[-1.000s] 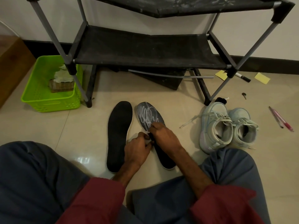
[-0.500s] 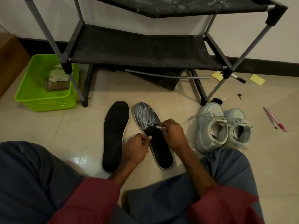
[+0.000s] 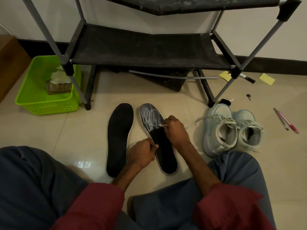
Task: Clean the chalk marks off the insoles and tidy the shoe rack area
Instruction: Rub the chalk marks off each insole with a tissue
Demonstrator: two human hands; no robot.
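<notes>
Two black insoles lie side by side on the tiled floor. The left insole (image 3: 119,138) is plain black. The right insole (image 3: 163,156) has white chalk scribbles (image 3: 151,119) over its toe half. My right hand (image 3: 176,130) pinches a small white stick, apparently chalk (image 3: 163,125), with its tip against the insole's middle. My left hand (image 3: 142,152) is curled at the right insole's left edge and pinches that rim. The black shoe rack (image 3: 146,47) stands behind the insoles.
A green basket (image 3: 33,100) with cloths and a brush sits at the left. Pale blue sneakers (image 3: 232,130) stand at the right. Yellow notes (image 3: 266,78), a marker (image 3: 247,78), a key (image 3: 248,96) and pink pens (image 3: 285,121) litter the floor to the right. My knees frame the bottom.
My right hand has slid from the insole's middle up and right toward the scribbles, with the white stick now showing. My left hand stays at the insole's edge.
</notes>
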